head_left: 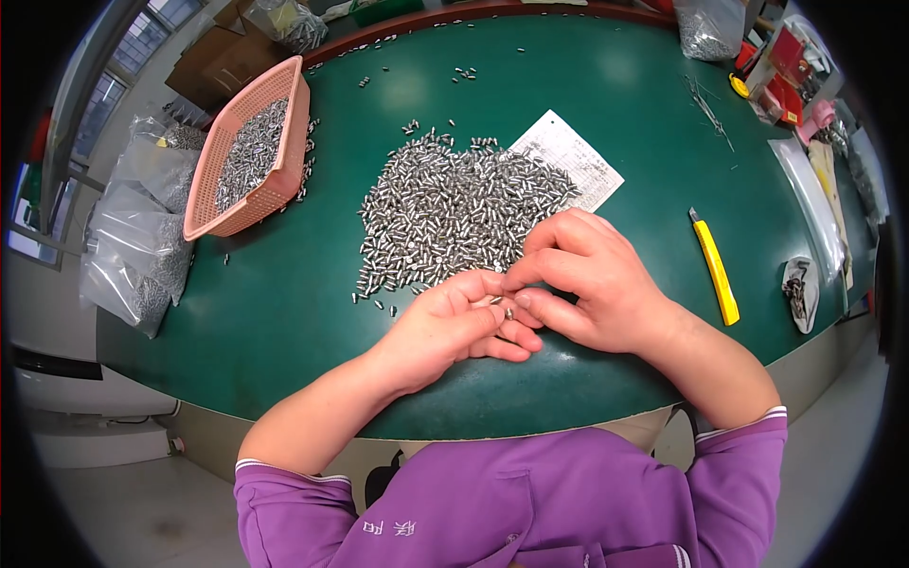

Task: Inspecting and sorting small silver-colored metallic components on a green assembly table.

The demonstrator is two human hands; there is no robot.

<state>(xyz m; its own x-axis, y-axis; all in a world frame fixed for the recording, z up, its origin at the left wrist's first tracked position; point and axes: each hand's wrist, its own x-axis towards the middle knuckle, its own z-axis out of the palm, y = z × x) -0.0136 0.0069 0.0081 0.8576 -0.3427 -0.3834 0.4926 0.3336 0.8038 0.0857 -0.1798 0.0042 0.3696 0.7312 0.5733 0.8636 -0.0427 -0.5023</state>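
Note:
My left hand (440, 327) is turned partly palm up in front of a large heap of small silver metal pins (445, 204). Its fingers are curled, and a couple of loose metal pins (508, 313) lie between its thumb and fingers. My right hand (601, 279) meets it from the right, thumb and forefinger bent together at the left fingertips. Whatever the right fingers pinch is hidden or too small to name. Both hands are just above the green tabletop (625, 398), at the near edge of the heap.
A printed white sheet (582, 166) lies partly under the heap. On the left stand a pink plastic basket (284, 180) of metal pins and filled clear bags (133, 256). To the right lie a yellow utility knife (715, 270), a small white pouch (801, 293) and clear plastic sleeves (810, 204).

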